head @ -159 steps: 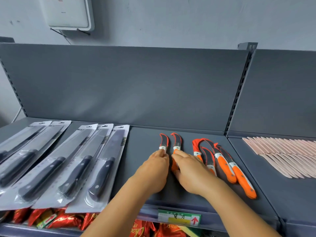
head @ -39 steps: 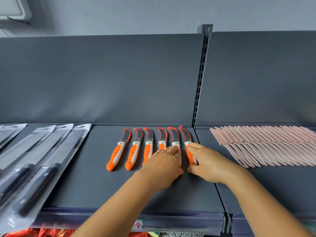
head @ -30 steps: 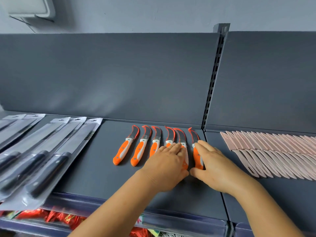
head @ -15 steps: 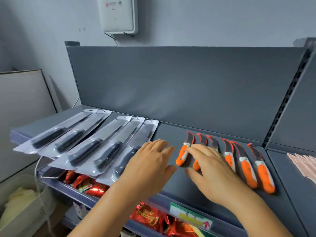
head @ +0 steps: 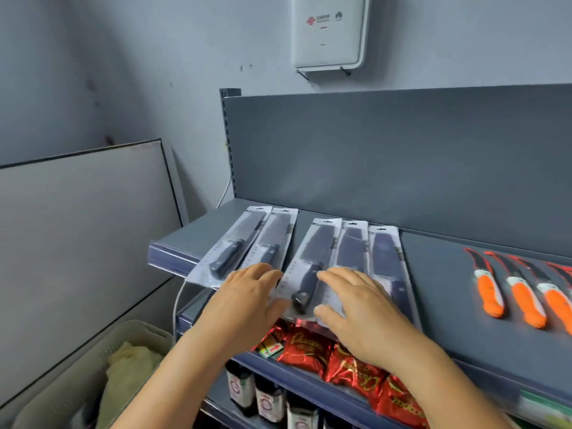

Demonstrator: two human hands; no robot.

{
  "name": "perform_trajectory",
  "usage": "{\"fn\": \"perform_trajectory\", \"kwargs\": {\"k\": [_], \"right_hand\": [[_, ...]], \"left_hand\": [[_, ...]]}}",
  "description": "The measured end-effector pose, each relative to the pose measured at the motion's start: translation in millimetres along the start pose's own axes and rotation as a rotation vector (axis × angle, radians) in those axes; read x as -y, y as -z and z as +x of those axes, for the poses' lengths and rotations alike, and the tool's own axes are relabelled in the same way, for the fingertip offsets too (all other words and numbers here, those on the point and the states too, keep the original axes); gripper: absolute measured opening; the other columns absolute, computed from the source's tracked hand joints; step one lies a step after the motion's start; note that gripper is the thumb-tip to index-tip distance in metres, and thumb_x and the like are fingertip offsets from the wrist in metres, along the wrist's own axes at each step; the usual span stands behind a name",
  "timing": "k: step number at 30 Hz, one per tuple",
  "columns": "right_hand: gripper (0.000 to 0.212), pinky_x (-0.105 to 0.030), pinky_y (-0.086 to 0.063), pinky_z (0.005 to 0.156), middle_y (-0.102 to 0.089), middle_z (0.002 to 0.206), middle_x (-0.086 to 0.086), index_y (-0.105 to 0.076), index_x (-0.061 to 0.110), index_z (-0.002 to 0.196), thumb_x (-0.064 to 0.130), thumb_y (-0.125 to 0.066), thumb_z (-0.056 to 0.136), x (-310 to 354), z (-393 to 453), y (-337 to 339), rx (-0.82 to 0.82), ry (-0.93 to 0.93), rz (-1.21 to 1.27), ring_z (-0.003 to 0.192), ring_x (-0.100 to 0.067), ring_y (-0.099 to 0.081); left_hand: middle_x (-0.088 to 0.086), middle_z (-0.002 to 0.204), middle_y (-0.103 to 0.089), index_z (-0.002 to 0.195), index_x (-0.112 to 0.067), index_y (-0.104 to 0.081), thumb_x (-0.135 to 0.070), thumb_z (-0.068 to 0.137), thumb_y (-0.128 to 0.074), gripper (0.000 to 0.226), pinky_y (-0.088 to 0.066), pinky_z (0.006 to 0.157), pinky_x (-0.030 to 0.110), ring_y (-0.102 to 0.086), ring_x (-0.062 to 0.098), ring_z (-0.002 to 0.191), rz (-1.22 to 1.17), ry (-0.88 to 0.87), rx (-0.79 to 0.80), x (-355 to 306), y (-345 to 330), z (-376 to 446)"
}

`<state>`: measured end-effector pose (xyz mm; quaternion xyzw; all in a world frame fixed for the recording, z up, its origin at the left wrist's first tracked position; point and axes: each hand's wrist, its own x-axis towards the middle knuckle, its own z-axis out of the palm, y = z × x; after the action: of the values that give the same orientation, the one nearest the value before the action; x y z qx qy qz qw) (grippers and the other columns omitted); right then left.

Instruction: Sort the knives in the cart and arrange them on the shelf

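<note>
1. The shelf [head: 439, 267] is a grey metal deck with a grey back panel [head: 402, 156]; it carries all knives in view
2. Five packaged knives [head: 312, 255] lie flat on the left part of the shelf, each a dark-handled blade in a clear blister pack, handles toward the front edge. The two leftmost packs lie side by side; the other three overlap slightly at their edges. The near ends of several packs overhang the front edge
3. The left hand [head: 247, 300] is spread, fingers straight, palm down over the near end of the second pack from the left. Whether it presses on the pack or hovers cannot be told
4. The right hand [head: 362, 308] is spread, fingers straight, palm down over the near ends of the fourth and fifth packs, thumb toward the third pack. It grips nothing
5. The third pack's black handle [head: 305, 289] lies between the two hands
6. The orange-handled knives [head: 523, 292] lie in a row on the right part of the shelf, curved blades pointing toward the back panel, well apart from both hands
7. Below the shelf: red foil packets [head: 309, 348] and dark bottles [head: 241, 388]
8. A white wall box [head: 329, 32] is mounted above the back panel; a pale basket [head: 136, 335] holding cloth stands at lower left
</note>
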<state>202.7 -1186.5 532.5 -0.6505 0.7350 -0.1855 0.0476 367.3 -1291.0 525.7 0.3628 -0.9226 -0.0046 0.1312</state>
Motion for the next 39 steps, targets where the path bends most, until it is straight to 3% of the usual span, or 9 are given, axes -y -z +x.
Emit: {"fn": "perform_trajectory", "kwargs": {"k": [7,13,18,24,27,31,34,36,39], "right_hand": [[0.062,-0.031,-0.008,0.118,-0.013,0.158,0.010,-0.014,0.028,0.152,0.046,-0.039,0.098,49,40,-22,0.098,0.016,-0.004,0.145,-0.012,-0.009],[0.060,-0.041,-0.024,0.114,-0.025,0.153,-0.002,-0.021,0.024,0.148,0.051,-0.036,0.097,69,84,-39,0.166,-0.043,-0.039,0.139,-0.025,-0.023],[0.060,-0.044,-0.031,0.108,-0.013,0.157,-0.006,-0.016,0.023,0.149,0.047,-0.035,0.098,69,113,-42,0.213,-0.120,-0.003,0.138,-0.032,-0.027],[0.068,-0.043,-0.033,0.106,-0.015,0.156,-0.004,-0.015,0.023,0.150,0.051,-0.042,0.093,67,128,-43,0.247,-0.181,0.010,0.137,-0.032,-0.031],[0.067,-0.040,-0.038,0.103,-0.023,0.152,-0.006,-0.024,0.020,0.146,0.051,-0.047,0.091,70,134,-42,0.254,-0.209,0.030,0.132,-0.031,-0.038],[0.057,-0.035,-0.044,0.093,-0.037,0.140,-0.004,-0.039,0.021,0.134,0.053,-0.051,0.088,83,143,-42,0.249,-0.265,0.031,0.119,-0.027,-0.050],[0.031,-0.034,-0.046,0.079,-0.047,0.119,-0.004,-0.044,0.023,0.096,0.051,-0.053,0.086,98,150,-50,0.202,-0.317,0.047,0.099,-0.025,-0.056],[0.030,-0.035,-0.047,0.079,-0.048,0.115,-0.005,-0.043,0.022,0.089,0.051,-0.053,0.085,108,157,-58,0.159,-0.345,0.070,0.097,-0.026,-0.057],[0.040,-0.035,-0.044,0.088,-0.046,0.125,-0.006,-0.049,0.018,0.115,0.049,-0.050,0.088,124,169,-71,0.091,-0.362,0.082,0.110,-0.028,-0.054]], "left_hand": [[-0.009,0.155,-0.022,0.149,-0.026,-0.023,-0.050,0.097,-0.036,0.059,-0.015,0.115,0.029,-0.017,0.012,0.143,0.011,0.072,-0.067,62,2,-1],[-0.011,0.153,-0.027,0.147,-0.027,-0.030,-0.053,0.097,-0.035,0.057,-0.023,0.114,0.030,-0.025,0.011,0.140,-0.070,0.151,-0.003,86,0,13],[-0.011,0.144,-0.036,0.144,-0.031,-0.035,-0.051,0.096,-0.040,0.052,-0.041,0.099,0.029,-0.044,0.014,0.126,-0.149,0.198,0.021,94,1,29],[-0.006,0.148,-0.030,0.143,-0.035,-0.032,-0.049,0.093,-0.047,0.055,-0.045,0.099,0.035,-0.047,0.020,0.124,-0.191,0.242,0.081,108,-7,48],[-0.005,0.150,-0.027,0.142,-0.035,-0.034,-0.042,0.092,-0.049,0.052,-0.042,0.102,0.037,-0.042,0.024,0.127,-0.194,0.223,0.084,116,-8,55],[-0.003,0.150,-0.026,0.143,-0.032,-0.036,-0.035,0.095,-0.046,0.049,-0.040,0.103,0.038,-0.036,0.027,0.129,-0.193,0.197,0.072,136,-8,62],[-0.003,0.148,-0.030,0.144,-0.031,-0.035,-0.031,0.096,-0.044,0.049,-0.039,0.102,0.036,-0.035,0.026,0.129,-0.195,0.161,0.062,157,-8,66],[-0.004,0.148,-0.031,0.145,-0.030,-0.035,-0.030,0.096,-0.044,0.050,-0.039,0.102,0.035,-0.034,0.025,0.130,-0.200,0.145,0.057,171,-9,69],[-0.005,0.148,-0.032,0.144,-0.030,-0.038,-0.031,0.095,-0.045,0.049,-0.040,0.100,0.034,-0.036,0.025,0.129,-0.215,0.128,0.041,192,-11,71]]}}
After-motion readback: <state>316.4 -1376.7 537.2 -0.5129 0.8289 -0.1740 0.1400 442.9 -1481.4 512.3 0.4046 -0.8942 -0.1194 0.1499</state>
